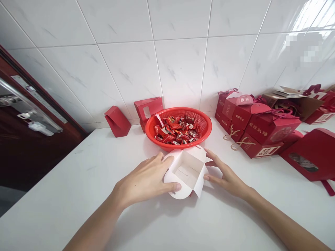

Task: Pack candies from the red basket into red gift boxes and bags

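A small paper gift box (186, 171) stands on the white table with its flaps folded outward. Its white inside faces up and holds nothing. My left hand (149, 176) grips the left side, thumb lying on the front flap and fingers on the back left flap. On the right, my right hand (222, 173) holds the box's edge between thumb and fingers; part of those fingertips is hidden behind the flap. Just behind the box sits a red plastic basket (178, 146) with many wrapped candies (176, 130) in it.
Two red folded paper boxes, one upright (117, 122) and one with a window (151, 106), stand by the tiled wall. Several closed red gift boxes (272, 129) are stacked at right, near an open cardboard carton (290, 97). A dark door (26, 139) is at left.
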Available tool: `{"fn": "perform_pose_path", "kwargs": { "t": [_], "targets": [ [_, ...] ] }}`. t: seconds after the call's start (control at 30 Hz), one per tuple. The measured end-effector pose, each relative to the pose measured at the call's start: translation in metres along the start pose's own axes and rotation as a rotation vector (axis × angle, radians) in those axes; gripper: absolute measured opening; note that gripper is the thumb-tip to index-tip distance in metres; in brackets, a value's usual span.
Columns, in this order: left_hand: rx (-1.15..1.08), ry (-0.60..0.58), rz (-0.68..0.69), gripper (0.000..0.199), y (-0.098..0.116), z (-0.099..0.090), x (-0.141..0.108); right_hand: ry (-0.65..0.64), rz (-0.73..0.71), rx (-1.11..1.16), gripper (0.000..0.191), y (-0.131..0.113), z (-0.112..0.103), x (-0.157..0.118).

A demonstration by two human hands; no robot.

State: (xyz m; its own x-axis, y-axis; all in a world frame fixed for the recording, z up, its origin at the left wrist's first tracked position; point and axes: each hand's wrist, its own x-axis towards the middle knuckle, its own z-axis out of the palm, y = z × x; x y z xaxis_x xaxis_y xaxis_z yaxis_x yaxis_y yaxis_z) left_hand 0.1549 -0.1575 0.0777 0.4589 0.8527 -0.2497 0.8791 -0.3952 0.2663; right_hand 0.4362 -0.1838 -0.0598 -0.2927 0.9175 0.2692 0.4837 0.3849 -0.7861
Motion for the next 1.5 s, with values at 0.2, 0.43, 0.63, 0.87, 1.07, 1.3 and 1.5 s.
{"fn": "perform_pose_path", "kwargs": {
  "t": [0.2,0.43,0.63,0.87,1.07,1.3,1.5],
  "targets": [
    [-0.055,-0.035,-0.006,0.041,0.002,-0.001,-0.007,0.011,0.039,-0.026,0.083,-0.004,0.0,-0.001],
    [-0.084,0.054,0.035,0.036,0.004,-0.001,-0.012,0.009,0.05,-0.031,0.081,-0.007,-0.001,-0.002],
    [-0.04,-0.01,0.006,0.032,0.002,-0.002,-0.01,-0.002,0.023,-0.019,0.077,-0.01,-0.003,-0.003],
    [-0.073,0.007,0.06,0.037,0.0,-0.005,-0.005,0.019,-0.038,0.099,0.06,-0.012,-0.005,-0.002],
    [-0.137,0.15,0.12,0.046,-0.006,-0.008,0.006,0.077,0.078,0.175,0.05,-0.018,-0.006,0.0],
    [-0.271,0.263,0.226,0.035,-0.019,-0.03,0.075,0.076,0.176,0.175,0.048,-0.022,-0.002,0.002],
    [0.114,-0.208,0.209,0.043,-0.007,-0.031,0.157,0.057,0.211,0.178,0.051,-0.021,0.0,0.0]
  ]
}}
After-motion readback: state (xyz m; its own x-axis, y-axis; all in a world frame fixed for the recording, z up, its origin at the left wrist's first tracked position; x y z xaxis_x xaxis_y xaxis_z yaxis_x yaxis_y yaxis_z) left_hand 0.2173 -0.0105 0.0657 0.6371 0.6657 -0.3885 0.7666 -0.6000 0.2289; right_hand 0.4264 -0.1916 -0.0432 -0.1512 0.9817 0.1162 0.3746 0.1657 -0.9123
